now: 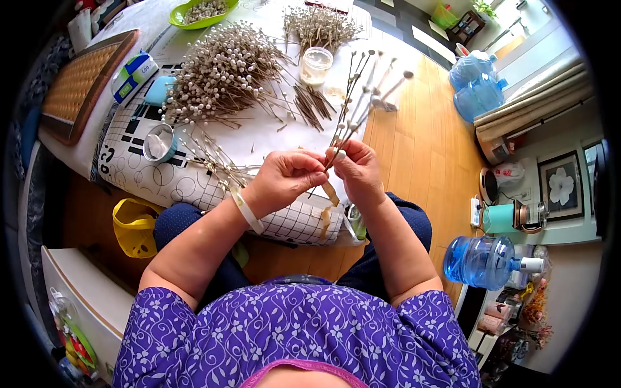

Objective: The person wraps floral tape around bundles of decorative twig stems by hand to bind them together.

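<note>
Both my hands meet over the near edge of the white-covered table. My right hand (358, 169) pinches a bundle of thin brown stems with pale bud tips (346, 113), which rises away from me. Against the lower stems, my left hand (294, 173) is closed with thumb and finger pressed together; what lies between them is too small to make out. A tan strip (330, 193) hangs below the hands. Loose budded stems (217, 161) lie beside my left wrist. Farther back are a large heap of budded stems (223, 71) and short bare sticks (312, 107).
A clear jar (315, 66), a second stem pile (320, 27), a green bowl (202, 14), a small cup (160, 143) and a tissue pack (134, 76) stand on the table. A yellow basket (134, 227) is at left, a blue water bottle (482, 262) at right.
</note>
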Tool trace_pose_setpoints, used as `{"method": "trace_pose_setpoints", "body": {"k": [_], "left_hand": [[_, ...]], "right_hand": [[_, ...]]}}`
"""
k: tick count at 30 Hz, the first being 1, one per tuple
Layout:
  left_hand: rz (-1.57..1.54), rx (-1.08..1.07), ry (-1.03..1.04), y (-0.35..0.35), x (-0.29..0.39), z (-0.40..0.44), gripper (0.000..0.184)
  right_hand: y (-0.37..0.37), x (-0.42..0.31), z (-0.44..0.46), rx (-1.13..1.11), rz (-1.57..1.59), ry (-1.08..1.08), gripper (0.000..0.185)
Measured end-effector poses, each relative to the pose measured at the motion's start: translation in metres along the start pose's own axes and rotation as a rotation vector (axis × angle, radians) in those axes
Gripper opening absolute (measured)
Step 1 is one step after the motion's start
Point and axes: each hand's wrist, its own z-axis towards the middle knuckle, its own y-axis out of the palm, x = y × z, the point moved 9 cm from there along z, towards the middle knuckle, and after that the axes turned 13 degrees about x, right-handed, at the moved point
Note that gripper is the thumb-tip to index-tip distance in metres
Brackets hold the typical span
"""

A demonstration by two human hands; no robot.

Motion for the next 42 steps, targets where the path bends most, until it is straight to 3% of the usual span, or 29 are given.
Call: {"method": "trace_pose_setpoints", "body": {"k": [6,11,21,35,42], "left_hand": [[0.341,0.069,0.240,-0.002,0.025,-0.003,0.008],[0.381,0.071,0.346,0.001,0.043,-0.003,0.008],[0.463,0.060,0.445,0.002,0.052,-0.002,0.009],[0.357,0.081,0.382,-0.002,0.042,-0.002,0.008],[0.372,0.069,0.360,0.000,0.041,-0.002,0.006]], "right_hand": [[0.007,0.009,0.000,0.006,-0.078,0.038,0.011],[0.015,-0.002,0.004,-0.053,-0.114,-0.052,0.012],[0.015,0.000,0.009,-0.066,-0.150,-0.034,0.012],[0.012,-0.009,0.009,-0.034,-0.155,-0.078,0.006],[0.004,-0.003,0.014,-0.010,-0.152,-0.090,0.015]]}}
